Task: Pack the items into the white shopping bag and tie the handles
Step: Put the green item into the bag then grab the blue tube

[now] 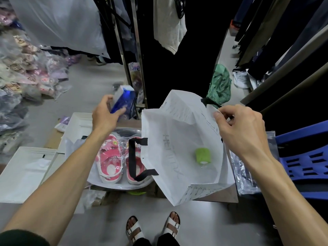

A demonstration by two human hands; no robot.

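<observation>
The white shopping bag (170,132) with black handles stands open on a low surface, and a green roll (202,155) lies inside it. My right hand (237,128) pinches the bag's far right rim and holds the mouth open. My left hand (104,114) holds a blue and white box (124,100) above the surface, left of the bag; the box is blurred. A pair of pink and white shoes (117,162) in clear plastic lies left of the bag, with one black handle (136,158) draped over it.
White boxes (26,171) sit at the left. A blue plastic crate (305,155) and a clear packet (246,171) are at the right. A metal rack post (138,55) and hanging clothes stand behind. Bagged goods pile up at far left. My sandalled feet (152,228) are below.
</observation>
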